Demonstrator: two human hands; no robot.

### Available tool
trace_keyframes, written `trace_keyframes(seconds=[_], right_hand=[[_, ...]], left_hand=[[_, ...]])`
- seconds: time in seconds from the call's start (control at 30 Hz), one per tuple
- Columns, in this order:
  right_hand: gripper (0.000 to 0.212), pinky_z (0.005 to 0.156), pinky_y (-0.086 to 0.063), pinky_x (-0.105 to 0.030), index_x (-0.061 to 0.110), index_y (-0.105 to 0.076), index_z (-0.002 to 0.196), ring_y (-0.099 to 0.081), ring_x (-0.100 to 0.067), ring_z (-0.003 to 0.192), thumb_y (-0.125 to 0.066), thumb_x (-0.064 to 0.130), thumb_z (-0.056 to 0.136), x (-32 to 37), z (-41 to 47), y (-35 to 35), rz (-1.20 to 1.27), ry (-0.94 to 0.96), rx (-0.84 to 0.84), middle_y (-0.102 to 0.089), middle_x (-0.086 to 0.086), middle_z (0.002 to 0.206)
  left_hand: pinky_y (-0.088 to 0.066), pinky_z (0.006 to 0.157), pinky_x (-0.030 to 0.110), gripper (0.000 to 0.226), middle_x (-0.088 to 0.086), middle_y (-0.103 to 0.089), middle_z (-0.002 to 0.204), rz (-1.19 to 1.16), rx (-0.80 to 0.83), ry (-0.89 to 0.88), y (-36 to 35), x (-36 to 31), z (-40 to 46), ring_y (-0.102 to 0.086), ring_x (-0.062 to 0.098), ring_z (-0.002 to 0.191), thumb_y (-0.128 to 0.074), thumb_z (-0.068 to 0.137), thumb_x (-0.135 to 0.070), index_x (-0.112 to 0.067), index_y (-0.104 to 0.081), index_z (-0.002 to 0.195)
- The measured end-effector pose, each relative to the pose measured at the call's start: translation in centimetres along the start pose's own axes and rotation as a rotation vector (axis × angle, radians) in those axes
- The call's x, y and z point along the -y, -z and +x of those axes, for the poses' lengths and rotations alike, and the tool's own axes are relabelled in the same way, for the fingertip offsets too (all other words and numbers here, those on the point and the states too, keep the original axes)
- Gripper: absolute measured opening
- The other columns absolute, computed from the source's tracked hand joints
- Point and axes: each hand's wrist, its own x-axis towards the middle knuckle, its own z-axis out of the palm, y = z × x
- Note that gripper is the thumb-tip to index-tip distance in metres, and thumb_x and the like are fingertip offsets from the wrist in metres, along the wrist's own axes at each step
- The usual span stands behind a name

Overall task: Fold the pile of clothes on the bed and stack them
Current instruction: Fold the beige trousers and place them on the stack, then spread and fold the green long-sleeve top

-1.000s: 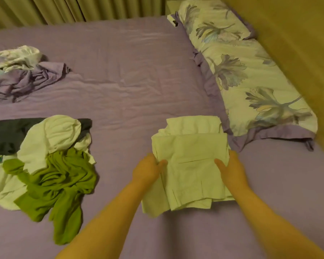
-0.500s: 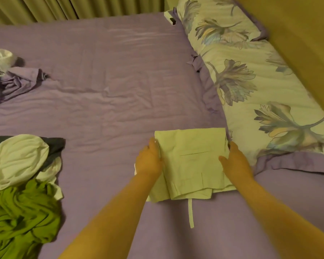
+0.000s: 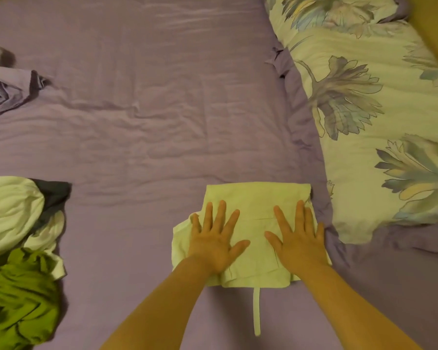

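a: now that both palms lie flat on the folded pale garment (image 3: pixel 257 198), where a moment ago they gripped its side edges, i log the fold as closed.

b: fingers?

a: left hand (image 3: pixel 214 238) and right hand (image 3: pixel 297 239) both spread, fingers straight, pressing down; nothing pinched.

b: location of the garment?

a: on the purple bed sheet (image 3: pixel 137 109), just beside the floral pillow (image 3: pixel 379 117). a drawstring (image 3: pixel 256 310) trails loose from its near edge.

b: meaning for the task?

a: judgement only: this piece is being smoothed as the base of the stack. the unfolded pile (image 3: pixel 18 248) at the left, white, dark and green pieces, remains to do.
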Motion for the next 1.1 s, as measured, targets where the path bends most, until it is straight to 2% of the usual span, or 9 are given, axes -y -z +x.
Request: trace_keyframes(seconds=[0.13, 0.2, 0.27, 0.33, 0.47, 0.57, 0.8, 0.93, 1.1], right_hand=[[0.098, 0.113, 0.002, -0.056, 0.036, 0.037, 0.132, 0.02, -0.033, 0.142, 0.05, 0.068, 0.041, 0.4, -0.5, 1.0, -0.04, -0.022, 0.021, 0.035, -0.014, 0.149], [0.096, 0.112, 0.0, -0.058, 0.034, 0.03, 0.138, 0.016, -0.037, 0.143, 0.047, 0.068, 0.05, 1.1, -1.0, 1.9, -0.082, -0.047, 0.027, 0.026, -0.018, 0.152], [0.077, 0.114, -0.004, -0.059, 0.029, 0.013, 0.149, 0.013, -0.038, 0.143, 0.011, 0.069, 0.083, 2.3, -1.7, 2.9, -0.107, -0.086, 0.037, 0.017, -0.022, 0.154], [0.066, 0.115, -0.002, -0.056, 0.025, -0.009, 0.15, 0.013, -0.037, 0.143, -0.022, 0.058, 0.094, 3.9, -2.8, 3.8, -0.07, -0.077, 0.044, 0.008, -0.019, 0.157], [0.058, 0.115, -0.003, -0.051, 0.027, -0.022, 0.147, 0.004, -0.03, 0.145, -0.028, 0.054, 0.096, 7.5, -6.5, 4.8, -0.058, 0.076, 0.063, -0.012, -0.006, 0.157], [0.053, 0.115, -0.006, -0.05, 0.028, -0.024, 0.146, -0.007, -0.025, 0.145, -0.03, 0.049, 0.097, 9.7, -10.2, 5.3, -0.095, 0.143, 0.073, -0.027, 0.001, 0.152], [0.038, 0.109, -0.022, -0.042, 0.029, -0.044, 0.131, -0.041, -0.017, 0.125, -0.037, 0.041, 0.095, 15.6, -19.8, 6.9, -0.08, 0.297, 0.049, -0.051, 0.008, 0.13], [0.038, 0.103, -0.027, -0.035, 0.027, -0.047, 0.13, -0.043, -0.018, 0.123, -0.039, 0.039, 0.094, 20.2, -25.4, 7.6, -0.104, 0.384, 0.017, -0.052, 0.005, 0.13], [0.046, 0.111, -0.023, -0.036, 0.03, -0.039, 0.138, -0.038, -0.015, 0.131, -0.038, 0.042, 0.095, 26.1, -32.2, 6.9, -0.081, 0.443, 0.007, -0.046, 0.009, 0.14]], left_hand=[[0.019, 0.108, 0.057, 0.074, -0.005, 0.048, 0.14, 0.035, 0.041, 0.017, 0.9, -0.4, -0.2, 0.039, 0.027, 0.134, 0.007, 0.076, -0.08, -0.043, 0.037, 0.133], [0.015, 0.11, 0.057, 0.075, -0.003, 0.037, 0.148, 0.035, 0.068, 0.045, 1.9, -1.0, -1.1, 0.03, 0.028, 0.139, -0.004, 0.084, -0.075, -0.037, 0.024, 0.143], [0.006, 0.115, 0.055, 0.072, -0.001, 0.024, 0.156, -0.006, 0.106, 0.078, 3.1, -1.8, -2.8, 0.018, 0.029, 0.144, -0.017, 0.093, -0.064, -0.03, 0.01, 0.149], [-0.006, 0.116, 0.052, 0.064, 0.0, 0.008, 0.159, -0.054, 0.131, 0.088, 4.4, -2.4, -5.0, 0.001, 0.028, 0.146, -0.027, 0.097, -0.052, -0.022, -0.008, 0.15], [-0.019, 0.111, 0.048, 0.045, 0.008, -0.041, 0.141, -0.103, 0.135, 0.16, 7.0, -1.8, -11.0, -0.034, 0.029, 0.131, -0.042, 0.096, -0.032, -0.016, -0.035, 0.137], [-0.026, 0.108, 0.044, 0.04, 0.009, -0.057, 0.124, -0.195, 0.16, 0.271, 8.3, -0.1, -16.4, -0.05, 0.031, 0.116, -0.032, 0.1, -0.035, -0.015, -0.041, 0.133], [-0.038, 0.091, 0.039, 0.041, 0.012, -0.061, 0.117, -0.2, 0.11, 0.394, 8.8, 4.5, -29.5, -0.055, 0.033, 0.107, -0.03, 0.101, -0.042, -0.011, -0.054, 0.113], [-0.041, 0.084, 0.037, 0.044, 0.013, -0.062, 0.113, -0.22, 0.077, 0.435, 8.6, 7.1, -36.6, -0.056, 0.034, 0.105, -0.032, 0.099, -0.047, -0.011, -0.056, 0.108], [-0.041, 0.071, 0.037, 0.048, 0.014, -0.063, 0.105, -0.27, -0.004, 0.422, 8.5, 11.7, -45.8, -0.058, 0.033, 0.098, -0.032, 0.098, -0.05, -0.012, -0.06, 0.105]])
